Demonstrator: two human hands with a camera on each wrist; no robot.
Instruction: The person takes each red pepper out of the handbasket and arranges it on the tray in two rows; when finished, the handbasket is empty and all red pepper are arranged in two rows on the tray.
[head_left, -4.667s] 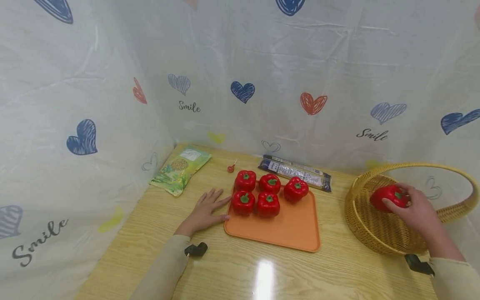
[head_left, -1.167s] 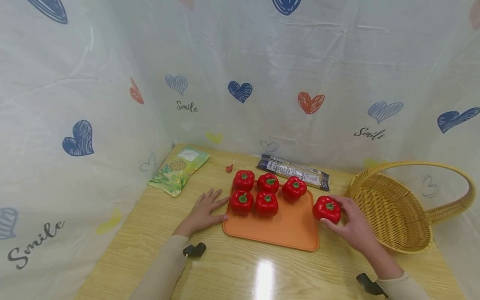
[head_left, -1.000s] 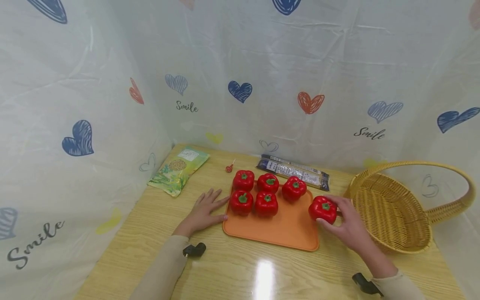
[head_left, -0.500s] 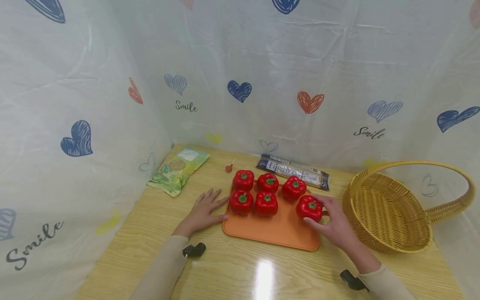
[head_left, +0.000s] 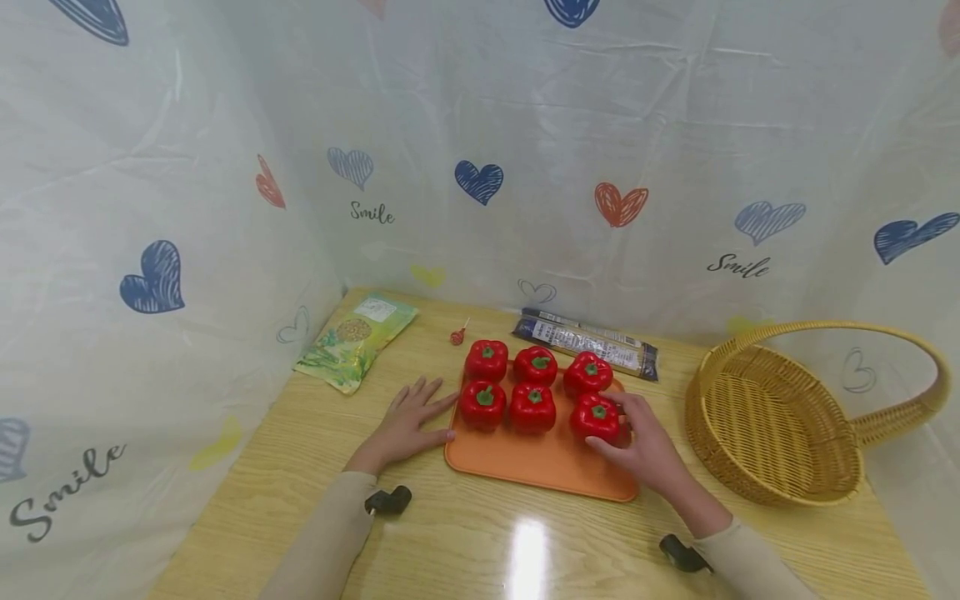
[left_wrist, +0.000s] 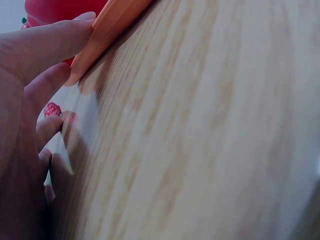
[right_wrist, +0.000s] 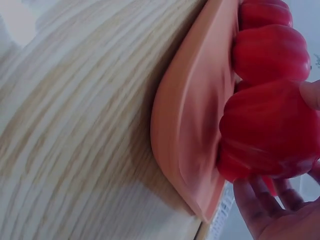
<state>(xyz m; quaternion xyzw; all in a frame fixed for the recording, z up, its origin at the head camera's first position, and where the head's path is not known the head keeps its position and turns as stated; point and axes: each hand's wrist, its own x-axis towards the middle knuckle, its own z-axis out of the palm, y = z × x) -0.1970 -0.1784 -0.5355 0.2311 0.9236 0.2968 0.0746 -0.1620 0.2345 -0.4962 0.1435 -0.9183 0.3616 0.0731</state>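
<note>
My right hand (head_left: pixel 643 442) grips a red bell pepper (head_left: pixel 595 418) between thumb and fingers, over the right part of an orange tray (head_left: pixel 540 467). In the right wrist view the held bell pepper (right_wrist: pixel 272 130) is close over the tray's surface, in line with others. Several more red bell peppers (head_left: pixel 533 407) sit in two rows along the tray's back and left. My left hand (head_left: pixel 405 425) lies spread beside the tray's left edge. In the left wrist view its thumb (left_wrist: pixel 60 42) touches the orange rim (left_wrist: pixel 107 35).
A wicker basket (head_left: pixel 780 433) with a tall handle stands at the right, nothing in it. Behind the tray lie long dark packets (head_left: pixel 588 343). A lollipop (head_left: pixel 457 336) and a green bag (head_left: pixel 358 337) are at the back left. A printed curtain (head_left: pixel 525 125) closes off the back.
My right hand has carried a bell pepper out of the basket and leftward over the tray, up to the front row. The left hand has stayed at the tray's edge.
</note>
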